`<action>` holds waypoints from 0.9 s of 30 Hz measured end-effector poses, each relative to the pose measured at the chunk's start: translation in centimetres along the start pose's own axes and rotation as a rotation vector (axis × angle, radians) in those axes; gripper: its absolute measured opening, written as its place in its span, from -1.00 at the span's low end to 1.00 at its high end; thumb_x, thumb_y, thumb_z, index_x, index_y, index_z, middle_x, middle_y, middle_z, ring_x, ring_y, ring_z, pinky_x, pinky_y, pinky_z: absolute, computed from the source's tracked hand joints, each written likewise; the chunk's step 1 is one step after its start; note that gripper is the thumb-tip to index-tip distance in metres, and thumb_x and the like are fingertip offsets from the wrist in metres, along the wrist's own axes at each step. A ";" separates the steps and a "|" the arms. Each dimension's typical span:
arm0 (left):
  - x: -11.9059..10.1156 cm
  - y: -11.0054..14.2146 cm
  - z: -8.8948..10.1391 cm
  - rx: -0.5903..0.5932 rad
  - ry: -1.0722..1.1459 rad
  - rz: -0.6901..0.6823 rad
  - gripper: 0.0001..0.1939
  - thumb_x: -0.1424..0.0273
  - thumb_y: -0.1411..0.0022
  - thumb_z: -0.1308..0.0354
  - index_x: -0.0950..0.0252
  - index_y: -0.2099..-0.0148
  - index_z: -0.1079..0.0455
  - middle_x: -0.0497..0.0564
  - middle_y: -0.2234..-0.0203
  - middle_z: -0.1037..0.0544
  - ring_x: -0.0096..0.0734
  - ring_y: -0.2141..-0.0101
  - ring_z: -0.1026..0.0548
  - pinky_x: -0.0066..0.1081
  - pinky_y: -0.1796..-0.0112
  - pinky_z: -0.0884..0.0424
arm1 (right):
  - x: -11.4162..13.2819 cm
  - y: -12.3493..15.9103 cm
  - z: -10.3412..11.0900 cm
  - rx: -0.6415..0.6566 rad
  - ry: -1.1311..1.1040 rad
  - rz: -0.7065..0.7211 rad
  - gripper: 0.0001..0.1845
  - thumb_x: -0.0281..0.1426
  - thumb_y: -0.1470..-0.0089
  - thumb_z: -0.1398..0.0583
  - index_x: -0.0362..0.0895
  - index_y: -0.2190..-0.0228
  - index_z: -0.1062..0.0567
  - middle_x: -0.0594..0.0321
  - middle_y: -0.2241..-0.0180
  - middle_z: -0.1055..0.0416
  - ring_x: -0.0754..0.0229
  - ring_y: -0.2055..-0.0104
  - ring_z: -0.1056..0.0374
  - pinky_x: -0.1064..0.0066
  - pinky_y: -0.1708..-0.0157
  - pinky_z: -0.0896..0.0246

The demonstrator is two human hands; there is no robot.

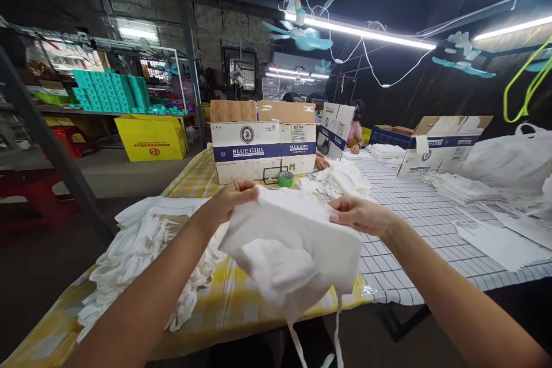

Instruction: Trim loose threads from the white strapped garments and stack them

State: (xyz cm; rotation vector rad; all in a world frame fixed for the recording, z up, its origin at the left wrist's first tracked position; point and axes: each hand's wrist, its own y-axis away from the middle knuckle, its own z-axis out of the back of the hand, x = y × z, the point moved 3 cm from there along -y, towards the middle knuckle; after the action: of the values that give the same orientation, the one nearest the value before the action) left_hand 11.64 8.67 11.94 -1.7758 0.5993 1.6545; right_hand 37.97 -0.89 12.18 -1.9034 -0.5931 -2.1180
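Note:
Both my hands stretch a white cloth bag [297, 247] above the near table edge. My left hand [241, 192] pinches its upper left edge, with the thumb on top. At the upper right edge, my right hand [357, 215] grips the cloth between thumb and fingers. Thin white straps [338, 328] dangle from the bag below the table edge. To the left lies a thick pile of white cloth bags [142, 247] with tangled straps, partly behind my left forearm. Beyond my hands is a crumpled heap of white cloth [345, 178].
A cardboard box [263, 152] stands ahead, with a roll of green tape [285, 179] before it. Another open box [440, 146] and white stacks [466, 187] are at right. A co-worker's hand [321, 162] shows beside the front box; another person [356, 135] sits farther back.

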 end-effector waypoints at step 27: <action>-0.2 4.3 8.7 -0.149 0.052 -0.145 -0.64 0.14 0.17 -0.33 0.34 0.53 -0.37 -0.04 0.64 -0.37 -0.53 0.63 -0.31 -0.55 0.60 -0.25 | -1.9 -1.4 1.0 0.263 0.279 0.038 -0.68 -0.22 0.07 -0.26 -0.27 0.53 -0.46 0.36 0.59 -0.24 0.39 0.51 -0.12 0.52 0.50 -0.05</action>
State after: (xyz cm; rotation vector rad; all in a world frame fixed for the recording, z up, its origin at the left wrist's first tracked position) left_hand 2.48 11.85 11.44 -1.9260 0.3687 1.5932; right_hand 38.47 0.60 10.17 -1.4394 -0.7253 -2.1101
